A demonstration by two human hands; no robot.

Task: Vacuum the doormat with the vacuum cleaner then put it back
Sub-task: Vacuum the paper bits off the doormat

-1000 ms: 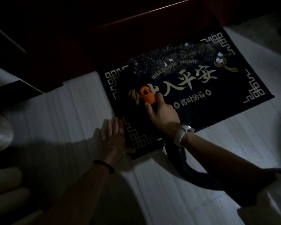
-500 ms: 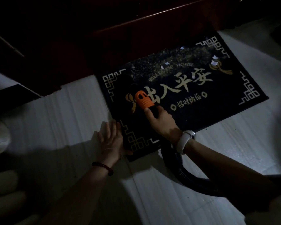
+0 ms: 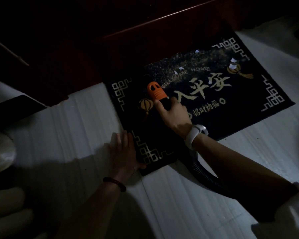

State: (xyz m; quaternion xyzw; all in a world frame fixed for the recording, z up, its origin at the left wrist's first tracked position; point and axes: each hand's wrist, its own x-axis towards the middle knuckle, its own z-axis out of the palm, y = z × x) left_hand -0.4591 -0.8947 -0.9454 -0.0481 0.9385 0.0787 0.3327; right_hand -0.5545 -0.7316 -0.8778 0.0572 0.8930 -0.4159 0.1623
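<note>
1. Head view: one doormat, dark with pale lettering, flat on the light floor; long axis runs lower left to upper right.
2. One orange vacuum nozzle on the mat's left part, tip pointing up-left; one black ribbed hose trails toward lower right.
3. Right hand: fingers curled round the nozzle.
4. Left hand: fingers straight, close together, pressing the mat's near-left corner.
5. About six white scraps lie on the mat's far part.
</note>
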